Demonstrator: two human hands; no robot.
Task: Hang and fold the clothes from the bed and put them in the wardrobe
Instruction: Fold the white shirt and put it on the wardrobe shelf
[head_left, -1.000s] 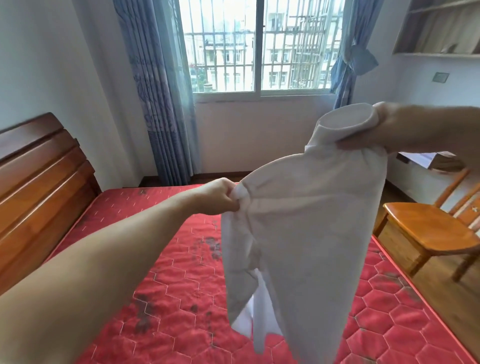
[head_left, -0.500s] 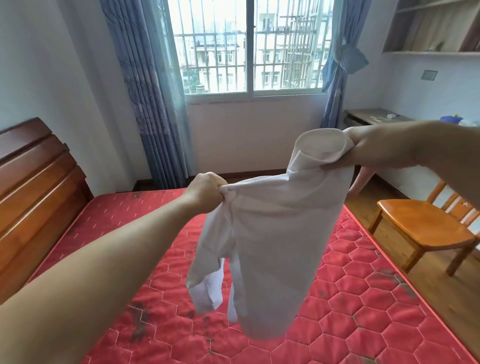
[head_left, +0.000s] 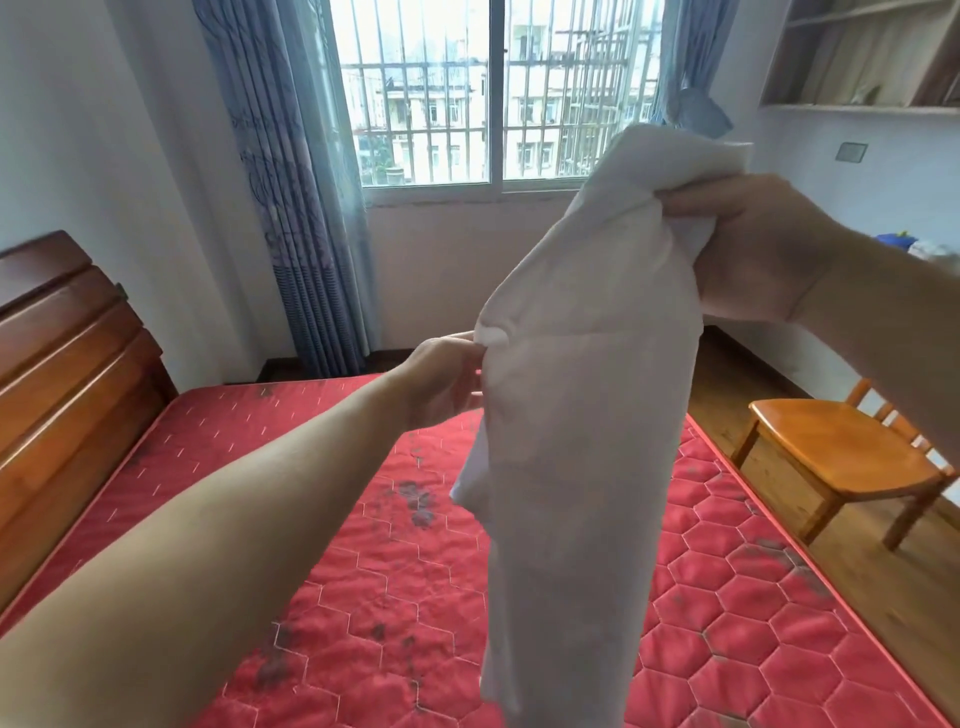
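At my far left stands the brown wooden slatted headboard (head_left: 67, 358), and the red quilted mattress with its hexagon stitching (head_left: 395, 597) runs out in front of me. My left hand (head_left: 441, 379) reaches over it, thumb and fingertips pinched on a small fold at the edge of the white cloth garment (head_left: 582, 415). The garment hangs in the air above the mattress, bunched into a long narrow drape. Behind it is the barred window (head_left: 493, 93) between blue patterned curtains (head_left: 296, 182). My right hand (head_left: 753, 249), higher up, is closed tight around the garment's top. To the right, on the wooden floor, sits an orange wooden chair (head_left: 841, 457).
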